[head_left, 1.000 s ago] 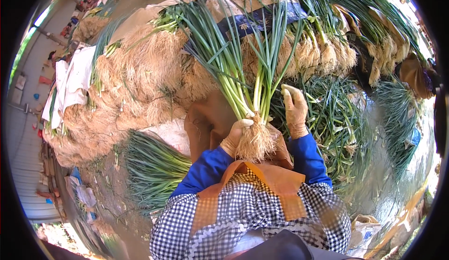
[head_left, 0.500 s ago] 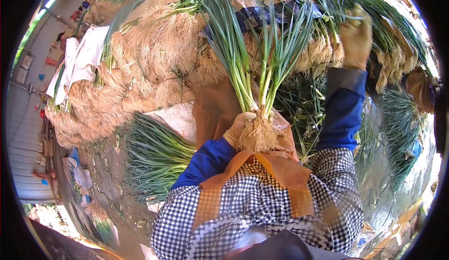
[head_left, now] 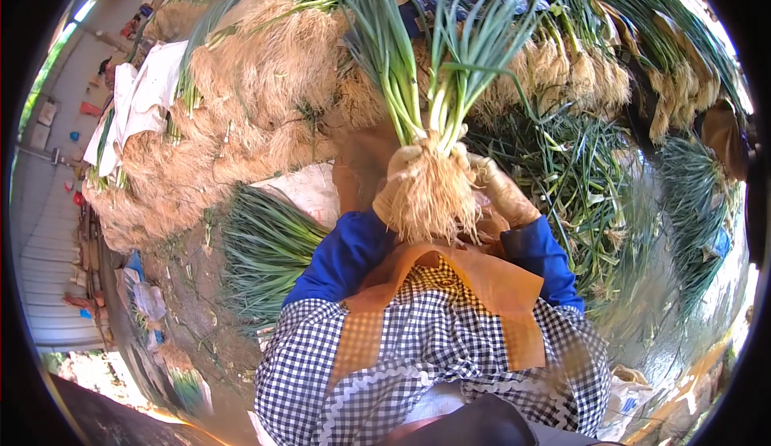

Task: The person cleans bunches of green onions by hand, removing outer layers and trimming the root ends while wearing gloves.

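In front of my chest stands a bunch of green onions (head_left: 446,101), leaves pointing away from me and a thick tuft of pale roots (head_left: 438,197) nearest my body. My left hand (head_left: 393,189) is wrapped round the left side of the bunch near the root end, partly hidden by the roots. On the other side my right hand (head_left: 496,189) is closed on the bunch at the same height, its fingertips partly behind the stems. A loose green leaf (head_left: 514,85) curves out to the right from the bunch.
Heaped green onions with tan roots (head_left: 273,77) spread across the far side and left. A green pile (head_left: 269,249) lies by my left arm. Trimmed leaves (head_left: 582,173) litter the right side, with another bundle (head_left: 695,213) beyond. White sacking (head_left: 148,101) covers part of the heap.
My right hand has come down from the far right to the bunch and now grips it. The bunch has shifted slightly and its two parts sit closer together at the base.
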Available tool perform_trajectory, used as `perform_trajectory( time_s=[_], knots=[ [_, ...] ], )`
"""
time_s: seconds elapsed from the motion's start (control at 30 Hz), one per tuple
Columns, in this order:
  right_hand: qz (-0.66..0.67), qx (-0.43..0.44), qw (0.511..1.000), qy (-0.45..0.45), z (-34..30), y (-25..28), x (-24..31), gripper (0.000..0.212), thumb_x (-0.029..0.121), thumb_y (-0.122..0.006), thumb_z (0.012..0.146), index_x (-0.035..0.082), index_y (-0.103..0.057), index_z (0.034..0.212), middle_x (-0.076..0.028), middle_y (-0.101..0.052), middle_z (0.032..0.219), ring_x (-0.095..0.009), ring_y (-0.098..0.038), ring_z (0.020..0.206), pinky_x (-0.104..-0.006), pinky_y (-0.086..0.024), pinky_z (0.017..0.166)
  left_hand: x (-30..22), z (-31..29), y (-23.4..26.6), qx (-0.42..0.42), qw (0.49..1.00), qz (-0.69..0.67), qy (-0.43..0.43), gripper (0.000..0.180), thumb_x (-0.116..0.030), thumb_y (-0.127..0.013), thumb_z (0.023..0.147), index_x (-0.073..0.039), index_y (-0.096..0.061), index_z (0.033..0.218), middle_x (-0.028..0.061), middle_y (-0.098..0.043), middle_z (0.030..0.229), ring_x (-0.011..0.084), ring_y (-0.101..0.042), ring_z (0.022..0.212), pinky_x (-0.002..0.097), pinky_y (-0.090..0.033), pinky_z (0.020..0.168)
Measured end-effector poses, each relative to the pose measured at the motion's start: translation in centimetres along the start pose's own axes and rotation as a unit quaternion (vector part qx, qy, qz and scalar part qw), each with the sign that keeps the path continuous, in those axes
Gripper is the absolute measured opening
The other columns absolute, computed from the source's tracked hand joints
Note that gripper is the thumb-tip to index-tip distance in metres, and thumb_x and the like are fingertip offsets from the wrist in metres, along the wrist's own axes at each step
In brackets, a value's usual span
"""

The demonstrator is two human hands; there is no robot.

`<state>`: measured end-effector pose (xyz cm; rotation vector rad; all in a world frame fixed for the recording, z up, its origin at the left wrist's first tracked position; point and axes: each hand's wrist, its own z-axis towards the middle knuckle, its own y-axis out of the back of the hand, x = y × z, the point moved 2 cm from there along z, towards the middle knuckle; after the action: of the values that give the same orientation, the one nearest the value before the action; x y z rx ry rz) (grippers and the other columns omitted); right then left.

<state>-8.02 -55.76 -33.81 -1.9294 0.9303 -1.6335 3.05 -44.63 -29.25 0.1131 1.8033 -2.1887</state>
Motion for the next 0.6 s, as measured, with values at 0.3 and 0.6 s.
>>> perform_trajectory(
  time_s=[0.3,0.6],
  knots=[
    [-0.280,-0.066,0.905,0.313,-11.0,3.1,10.6,0.032,0.028,-0.048,0.092,0.005,-0.058,0.072,-0.002,-0.055,0.061,-0.012,-0.051,0.057,-0.0270,-0.043,0.061,-2.8,0.4,-9.8,0.039,0.992,-0.117,-0.022,0.063,-0.020,-0.057,0.076,0.006,-0.035,0.129,0.0165,-0.053,0.103,0.0256,-0.056,0.090,0.0417,-0.050,0.078],
    [-0.405,0.139,0.872,0.240,4.2,-11.2,4.3,0.032,0.024,-0.059,0.088,0.002,-0.056,0.111,-0.007,-0.058,0.100,-0.013,-0.051,0.090,-0.0277,-0.042,0.081,-4.6,-3.1,-14.8,0.012,0.975,-0.207,-0.084,0.068,-0.019,-0.060,0.077,0.006,-0.030,0.132,0.0127,-0.053,0.096,0.0195,-0.056,0.082,0.0384,-0.050,0.073]
  ],
)
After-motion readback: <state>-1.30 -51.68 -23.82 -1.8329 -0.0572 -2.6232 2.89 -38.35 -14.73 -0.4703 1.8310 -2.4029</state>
